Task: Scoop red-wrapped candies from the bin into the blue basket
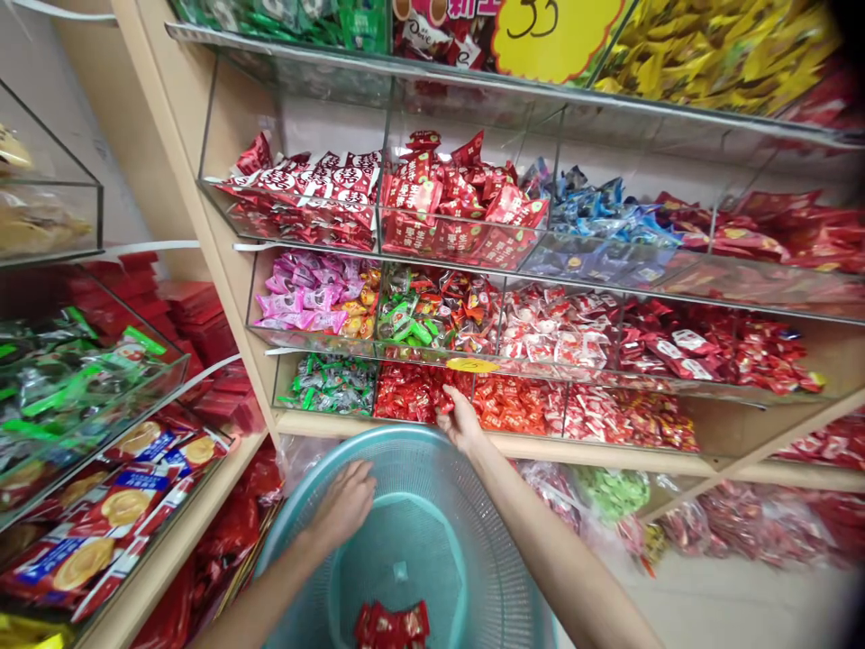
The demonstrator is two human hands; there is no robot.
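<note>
A pale green plastic basket (432,451) is held low in front of me, with a few red wrapped candies (393,624) lying on its bottom. My left hand (344,505) grips the basket's near left rim, fingers curled over it. My right hand (459,419) reaches into the lowest clear bin on the shelf, fingers closed on red wrapped candies (414,392) there.
Clear acrylic bins (378,234) in three tiers hold red, purple, green and blue wrapped sweets on a wooden shelf (574,451). More bins with green packs and biscuit packets (101,505) stand at the left. Bagged sweets (608,496) lie under the shelf.
</note>
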